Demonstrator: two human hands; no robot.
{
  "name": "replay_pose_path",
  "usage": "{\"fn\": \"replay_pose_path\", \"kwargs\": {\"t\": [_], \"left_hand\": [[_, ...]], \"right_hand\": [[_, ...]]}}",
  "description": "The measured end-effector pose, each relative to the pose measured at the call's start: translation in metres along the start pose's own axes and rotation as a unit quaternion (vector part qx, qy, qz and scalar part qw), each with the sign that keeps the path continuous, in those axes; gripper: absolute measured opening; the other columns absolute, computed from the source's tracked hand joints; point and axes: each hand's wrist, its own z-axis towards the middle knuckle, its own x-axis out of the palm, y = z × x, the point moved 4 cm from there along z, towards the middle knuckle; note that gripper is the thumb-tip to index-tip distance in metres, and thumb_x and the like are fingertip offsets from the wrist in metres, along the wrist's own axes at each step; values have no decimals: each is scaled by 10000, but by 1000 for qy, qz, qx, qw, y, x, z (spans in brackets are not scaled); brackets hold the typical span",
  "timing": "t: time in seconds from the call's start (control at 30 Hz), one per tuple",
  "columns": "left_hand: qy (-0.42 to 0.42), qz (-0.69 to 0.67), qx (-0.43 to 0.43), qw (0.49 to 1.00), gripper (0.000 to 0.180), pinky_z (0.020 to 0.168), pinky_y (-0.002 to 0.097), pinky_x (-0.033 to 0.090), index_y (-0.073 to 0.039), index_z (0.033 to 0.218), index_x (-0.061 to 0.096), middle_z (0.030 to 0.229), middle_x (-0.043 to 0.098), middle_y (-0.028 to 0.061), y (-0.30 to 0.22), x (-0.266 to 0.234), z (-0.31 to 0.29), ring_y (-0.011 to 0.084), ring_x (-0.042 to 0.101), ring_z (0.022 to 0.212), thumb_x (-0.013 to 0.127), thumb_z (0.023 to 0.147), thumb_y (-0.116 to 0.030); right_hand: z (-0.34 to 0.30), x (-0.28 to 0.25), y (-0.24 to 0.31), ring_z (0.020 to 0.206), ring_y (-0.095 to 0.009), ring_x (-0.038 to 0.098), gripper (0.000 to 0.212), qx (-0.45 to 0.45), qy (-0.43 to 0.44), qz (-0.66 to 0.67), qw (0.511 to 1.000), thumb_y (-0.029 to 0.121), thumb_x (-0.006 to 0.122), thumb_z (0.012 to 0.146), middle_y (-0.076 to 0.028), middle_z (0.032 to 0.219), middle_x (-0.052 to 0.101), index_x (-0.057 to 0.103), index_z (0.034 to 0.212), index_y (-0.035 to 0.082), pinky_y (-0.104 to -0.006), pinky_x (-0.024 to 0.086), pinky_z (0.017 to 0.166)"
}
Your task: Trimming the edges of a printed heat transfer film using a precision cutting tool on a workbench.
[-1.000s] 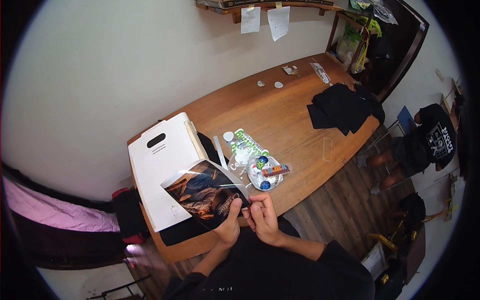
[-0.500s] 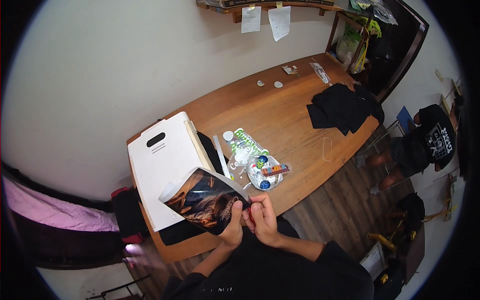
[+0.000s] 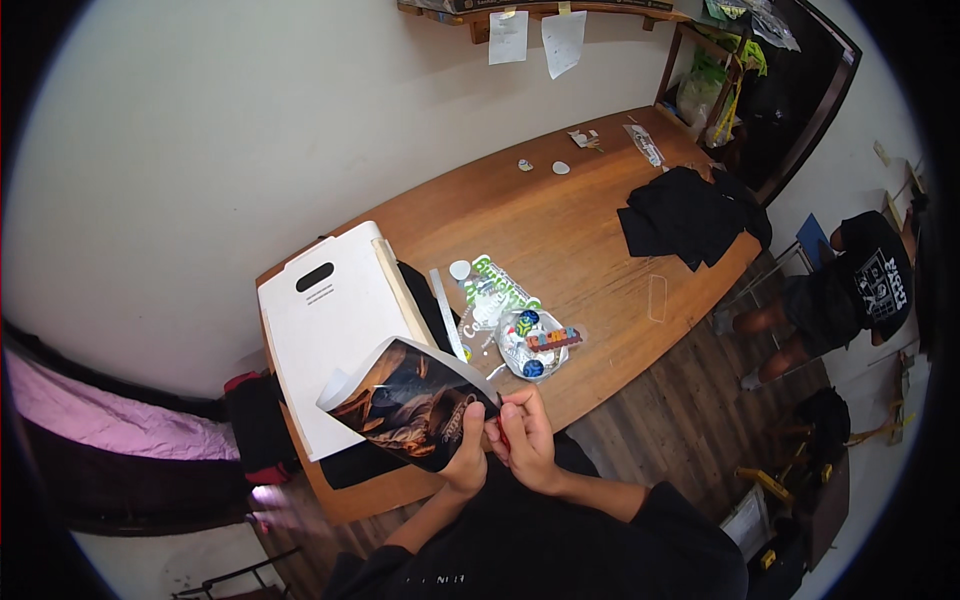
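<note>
A glossy printed sheet (image 3: 405, 400) with a dark brown and orange picture is held up over the table's near left end, its white far edge curling up. My left hand (image 3: 468, 447) grips the sheet's right end, thumb on top. Right beside it, my right hand (image 3: 528, 440) is closed around a small red-handled tool (image 3: 504, 430) at the sheet's right edge. Fingers hide most of that tool, so its kind cannot be made out.
A white board (image 3: 335, 330) with a handle slot lies left on the wooden table (image 3: 560, 225). Nearby are a ruler (image 3: 449, 315), stickers (image 3: 497, 290) and a clear round container (image 3: 533, 362). Black cloth (image 3: 690, 215) lies at the far right. Another person (image 3: 855, 280) stands beyond.
Both hands and the sheet stay almost where they were. The table and background have shifted very slightly to the right in the picture.
</note>
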Motion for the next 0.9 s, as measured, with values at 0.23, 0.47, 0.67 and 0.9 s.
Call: {"fn": "replay_pose_path", "kwargs": {"t": [0.23, 0.47, 0.67, 0.9], "left_hand": [[-8, 32, 45, 998, 330, 814, 251, 484, -9, 1111, 523, 1004, 595, 60, -4, 2, 5, 128, 584, 874, 584, 818, 132], [11, 60, 13, 998, 304, 790, 247, 488, -2, 1084, 538, 979, 602, 59, -4, 0, 6, 122, 587, 844, 600, 813, 121], [-20, 96, 12, 995, 77, 660, 218, 450, -10, 924, 594, 838, 602, 12, -12, 9, 10, 91, 556, 728, 609, 859, 28], [16, 65, 44, 997, 326, 827, 244, 459, 4, 1106, 525, 1010, 586, 55, -10, 3, 9, 122, 567, 883, 606, 811, 118]], "right_hand": [[2, -2, 3, 446, -58, 348, 133, 30, 5, 9, 1000, 209, 334, 1011, -56, 699, 481, 344, 1055, 84, -187, 273, 386], [3, -2, 5, 444, -58, 345, 128, 21, 12, -7, 1000, 209, 339, 1009, -58, 702, 485, 345, 1053, 89, -182, 270, 387], [5, -2, 6, 448, -57, 343, 117, 22, 19, -12, 1000, 202, 341, 1009, -53, 688, 472, 347, 1052, 93, -182, 265, 389], [5, -2, 3, 453, -56, 338, 120, 28, 20, -13, 999, 194, 351, 1007, -47, 691, 464, 356, 1070, 92, -181, 263, 393]]}}
